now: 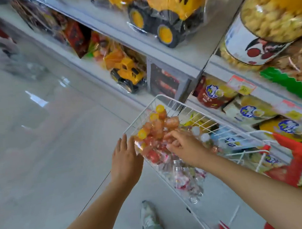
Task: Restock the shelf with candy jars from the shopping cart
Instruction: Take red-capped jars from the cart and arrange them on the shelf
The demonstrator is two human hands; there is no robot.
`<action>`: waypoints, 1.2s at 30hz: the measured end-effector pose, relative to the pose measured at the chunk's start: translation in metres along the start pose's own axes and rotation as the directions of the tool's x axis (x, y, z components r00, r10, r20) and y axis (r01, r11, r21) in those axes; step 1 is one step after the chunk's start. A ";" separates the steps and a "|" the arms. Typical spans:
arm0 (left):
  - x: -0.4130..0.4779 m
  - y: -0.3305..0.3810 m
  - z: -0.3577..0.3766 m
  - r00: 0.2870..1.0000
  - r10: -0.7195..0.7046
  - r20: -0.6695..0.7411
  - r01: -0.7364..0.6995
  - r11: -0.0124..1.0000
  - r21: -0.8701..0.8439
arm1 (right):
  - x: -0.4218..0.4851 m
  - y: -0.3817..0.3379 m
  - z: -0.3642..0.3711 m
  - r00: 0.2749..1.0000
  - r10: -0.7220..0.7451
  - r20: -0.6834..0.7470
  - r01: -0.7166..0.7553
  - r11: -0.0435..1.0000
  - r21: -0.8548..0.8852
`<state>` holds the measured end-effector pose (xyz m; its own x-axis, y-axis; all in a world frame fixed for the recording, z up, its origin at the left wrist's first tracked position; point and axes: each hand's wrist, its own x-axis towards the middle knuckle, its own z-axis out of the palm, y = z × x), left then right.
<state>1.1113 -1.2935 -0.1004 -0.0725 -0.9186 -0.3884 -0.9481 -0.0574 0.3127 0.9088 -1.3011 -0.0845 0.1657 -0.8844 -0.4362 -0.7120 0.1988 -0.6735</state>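
Candy jar (152, 151), clear with red and orange sweets inside, is lying in the white wire shopping cart (170, 99) beside the shelf (187, 57). Left hand (125, 158) is pressing the jar's near side, fingers straight and slightly spread. Right hand (184, 146) is gripping its top, fingers curled; frame is blurring fine detail.

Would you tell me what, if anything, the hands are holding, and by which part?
The right hand grips the clear plastic jar of orange-red candy at its top; the open left hand presses its left side.
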 end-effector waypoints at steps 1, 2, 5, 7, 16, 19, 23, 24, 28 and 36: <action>0.003 -0.007 0.008 1.000 -0.006 0.009 0.006 1.000 -0.013 | 0.009 0.002 0.011 0.999 0.013 0.030 -0.013 1.000 0.001; 0.005 -0.012 0.015 1.000 -0.011 0.015 0.011 1.000 -0.026 | 0.018 0.004 0.023 0.998 0.020 0.053 -0.020 1.000 -0.002; 0.006 -0.026 0.037 1.000 0.001 0.016 0.000 0.995 -0.102 | 0.044 0.012 0.053 0.992 0.054 0.114 -0.052 0.999 -0.015; 0.004 -0.033 0.051 1.000 0.014 -0.028 -0.019 0.980 -0.197 | 0.060 0.018 0.072 0.983 0.088 0.161 -0.084 0.996 -0.034; -0.004 -0.044 0.077 0.981 0.003 -0.193 -0.074 0.930 -0.361 | 0.107 0.030 0.124 0.959 0.258 0.114 -0.268 0.960 0.085; -0.002 -0.042 0.074 0.977 -0.039 -0.210 -0.044 0.926 -0.375 | 0.105 0.029 0.113 0.946 0.274 0.176 -0.305 0.935 0.183; 0.004 -0.031 0.057 0.935 -0.220 -0.279 0.034 0.836 -0.547 | 0.091 0.032 0.079 0.959 0.187 0.210 -0.260 0.878 0.402; 0.007 -0.025 0.050 0.930 -0.261 -0.260 0.061 0.805 -0.589 | 0.087 0.031 0.069 0.968 0.143 0.206 -0.226 0.856 0.466; 0.021 0.001 0.021 0.940 -0.328 -0.088 0.117 0.557 -0.822 | 0.080 0.018 0.040 0.982 -0.044 0.182 -0.062 0.842 0.536; 0.045 0.013 0.011 0.878 -0.478 -0.016 0.174 0.351 -0.920 | 0.098 0.020 0.024 0.994 -0.106 0.032 0.094 0.963 0.251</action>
<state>1.0923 -1.3312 -0.1236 0.3949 -0.7854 -0.4766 -0.0605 -0.5399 0.8396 0.9272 -1.3740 -0.1552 0.2616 -0.8866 -0.3815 -0.4987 0.2143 -0.8399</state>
